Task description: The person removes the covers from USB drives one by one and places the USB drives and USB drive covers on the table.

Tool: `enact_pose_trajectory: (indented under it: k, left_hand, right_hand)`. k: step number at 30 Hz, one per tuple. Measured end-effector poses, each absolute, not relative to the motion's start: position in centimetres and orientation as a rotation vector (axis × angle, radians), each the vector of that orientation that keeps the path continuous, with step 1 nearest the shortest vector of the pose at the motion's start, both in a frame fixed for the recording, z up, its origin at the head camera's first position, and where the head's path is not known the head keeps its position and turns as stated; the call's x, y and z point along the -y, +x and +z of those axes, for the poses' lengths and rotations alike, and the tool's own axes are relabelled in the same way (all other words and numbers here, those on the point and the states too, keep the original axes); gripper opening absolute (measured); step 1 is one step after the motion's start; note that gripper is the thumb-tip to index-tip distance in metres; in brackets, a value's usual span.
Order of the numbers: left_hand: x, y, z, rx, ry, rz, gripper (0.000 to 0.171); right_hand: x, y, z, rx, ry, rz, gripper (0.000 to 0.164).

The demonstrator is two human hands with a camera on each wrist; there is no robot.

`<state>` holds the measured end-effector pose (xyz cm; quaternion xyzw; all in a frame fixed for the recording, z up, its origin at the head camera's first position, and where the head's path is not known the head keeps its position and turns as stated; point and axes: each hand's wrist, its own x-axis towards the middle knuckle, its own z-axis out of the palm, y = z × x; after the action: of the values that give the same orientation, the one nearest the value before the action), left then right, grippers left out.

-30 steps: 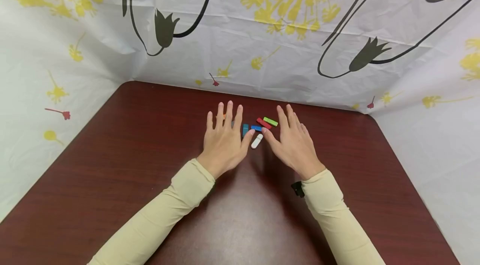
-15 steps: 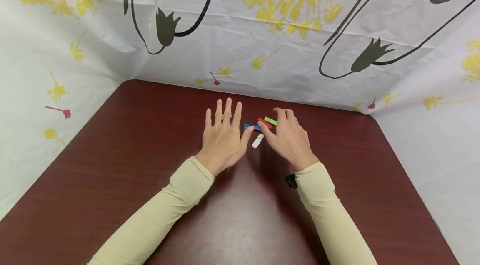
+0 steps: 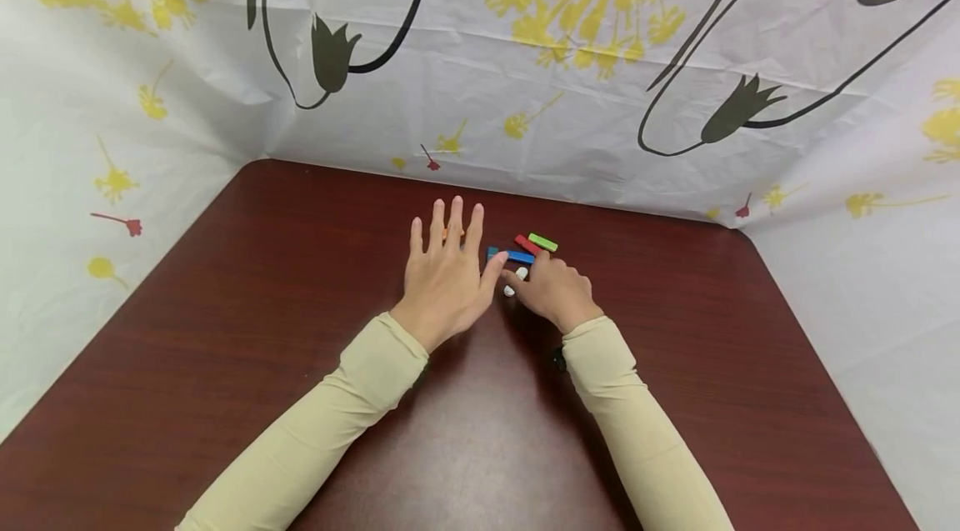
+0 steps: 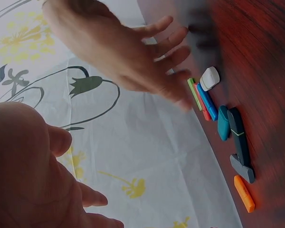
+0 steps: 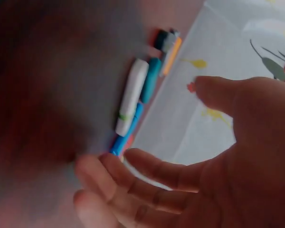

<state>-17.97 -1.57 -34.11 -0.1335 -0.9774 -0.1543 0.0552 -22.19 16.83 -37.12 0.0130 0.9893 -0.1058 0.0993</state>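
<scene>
A white stick-like piece, a green mark near one end, lies slantwise on a wood-grained, reddish-brown tabletop, nearest of a scatter of small colored pieces between a person's two hands. The right hand hovers over its right side, thumb crossing in front of it as seen from the head; the right wrist view shows the fingers loosely bent, the thumb standing well apart. Whether the thumb touches the white piece cannot be told.

Just beyond the white piece lies a blue stick, with a red stick behind it and a green stick at the far right. To the left of the blue stick sits a teal piece. The left hand, palm down with fingers spread, is held above the left side of the group. Under it, as the left wrist view shows, lie a black stick with a pale band, a grey piece at its end, and an orange stick farthest left, glimpsed between the fingers from above.

Pale sleeves cover both forearms, and a dark device shows at the right wrist. White cloth, printed with yellow blooms and grey-green buds, hangs at the far side, left and right.
</scene>
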Motion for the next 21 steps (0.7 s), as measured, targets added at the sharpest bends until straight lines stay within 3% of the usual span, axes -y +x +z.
enact_pose_trajectory:
  k: [4, 15, 21]
  left_hand:
    - [1.65, -18.01, -34.14, 2.964, -0.408, -0.469, 0.076]
    - [1.64, -17.88, -34.08, 2.977, -0.418, -0.508, 0.075]
    - [1.67, -17.72, -34.05, 2.984, -0.415, -0.484, 0.075]
  right_hand:
    - [-16.29, -22.26, -37.85, -2.907, 0.054, -0.245, 0.087]
    - [-16.57, -22.37, -38.21, -2.919, 0.018, -0.22, 0.065]
    - [-17.03, -22.65, -38.31, -2.925, -0.008, -0.18, 0.067]
